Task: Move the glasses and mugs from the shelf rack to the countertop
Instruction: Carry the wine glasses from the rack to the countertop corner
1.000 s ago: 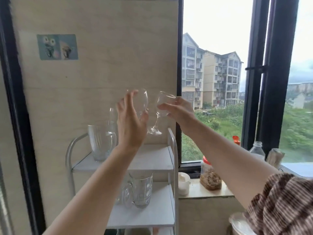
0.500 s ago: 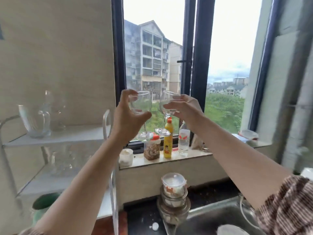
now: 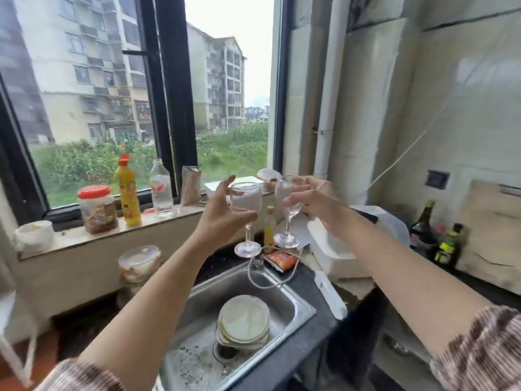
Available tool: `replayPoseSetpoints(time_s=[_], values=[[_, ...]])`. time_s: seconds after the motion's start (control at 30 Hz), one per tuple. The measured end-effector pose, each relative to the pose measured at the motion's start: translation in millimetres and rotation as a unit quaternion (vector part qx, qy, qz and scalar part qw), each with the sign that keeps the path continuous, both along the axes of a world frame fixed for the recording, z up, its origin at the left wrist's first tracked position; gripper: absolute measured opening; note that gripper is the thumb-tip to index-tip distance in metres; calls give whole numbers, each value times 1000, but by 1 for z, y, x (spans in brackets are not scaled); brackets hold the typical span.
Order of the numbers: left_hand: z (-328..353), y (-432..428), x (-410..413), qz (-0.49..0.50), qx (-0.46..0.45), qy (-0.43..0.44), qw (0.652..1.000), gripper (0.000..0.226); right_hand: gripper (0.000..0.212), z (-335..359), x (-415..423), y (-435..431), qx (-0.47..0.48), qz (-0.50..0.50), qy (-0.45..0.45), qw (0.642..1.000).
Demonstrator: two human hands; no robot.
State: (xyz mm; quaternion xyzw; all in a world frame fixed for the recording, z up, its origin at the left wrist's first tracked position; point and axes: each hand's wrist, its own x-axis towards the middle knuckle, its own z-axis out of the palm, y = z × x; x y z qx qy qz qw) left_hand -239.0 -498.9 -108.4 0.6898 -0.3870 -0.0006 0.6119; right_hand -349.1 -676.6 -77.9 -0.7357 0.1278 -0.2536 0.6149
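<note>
My left hand (image 3: 218, 218) grips the bowl of a clear wine glass (image 3: 245, 218), held upright in the air above the far edge of the sink (image 3: 298, 311). My right hand (image 3: 315, 201) holds a second, narrower wine glass (image 3: 290, 210) by its bowl, just to the right of the first. Both glass feet hang over the tap area, apart from each other. The dark countertop (image 3: 284, 359) runs along the right of the sink. The shelf rack is out of view except for a white leg (image 3: 11, 354) at the far left.
Stacked plates (image 3: 244, 320) lie in the sink. The windowsill (image 3: 93, 235) carries a red-lidded jar (image 3: 97, 210), a yellow bottle (image 3: 128, 193), and a clear bottle (image 3: 161, 187). White containers (image 3: 335, 249) and dark bottles (image 3: 448, 244) crowd the counter at right.
The view has swung right from the shelf rack to the sink and counter. Both hands carried their wine glasses along and lowered them above the sink's far edge.
</note>
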Motion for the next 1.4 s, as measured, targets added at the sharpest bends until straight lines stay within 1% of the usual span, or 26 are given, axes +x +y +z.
replayPoseSetpoints(time_s=[0.1, 0.17, 0.27, 0.33, 0.5, 0.57, 0.63, 0.67, 0.73, 0.87, 1.03, 1.23, 1.33, 1.4], values=[[-9, -67, -37, -78, 6, 30, 996, 66, 51, -14, -58, -54, -8, -61, 19, 998], [-16, -110, -59, -114, 14, 49, 992, 58, 50, -24, -92, -88, -13, -99, 35, 994], [-28, -174, -93, -177, 30, 76, 981, 55, 55, -39, -143, -137, -5, -155, 46, 987], [-36, -209, -111, -213, 42, 82, 973, 51, 54, -48, -169, -163, -3, -183, 49, 982], [-58, -328, -170, -320, 78, 124, 936, 58, 61, -73, -247, -253, 3, -287, 66, 956], [-65, -380, -193, -355, 96, 123, 922, 62, 63, -81, -278, -293, 8, -320, 75, 944], [-74, -442, -218, -395, 119, 117, 904, 58, 64, -91, -309, -342, 11, -355, 91, 930], [-79, -471, -230, -407, 132, 114, 897, 57, 62, -94, -324, -365, 8, -366, 101, 925], [-84, -497, -241, -408, 141, 109, 895, 56, 60, -102, -339, -383, 6, -371, 121, 921], [-104, -592, -290, -448, 166, 95, 873, 61, 61, -119, -390, -448, 16, -434, 142, 890], [-130, -677, -358, -490, 188, 49, 850, 63, 64, -140, -458, -506, 34, -487, 166, 857], [-161, -759, -446, -500, 209, 4, 840, 64, 65, -168, -542, -568, 49, -539, 185, 820], [-178, -801, -496, -503, 222, -21, 835, 66, 70, -183, -587, -609, 52, -551, 193, 810], [-191, -835, -531, -504, 236, -29, 831, 66, 69, -195, -619, -642, 54, -551, 199, 809]])
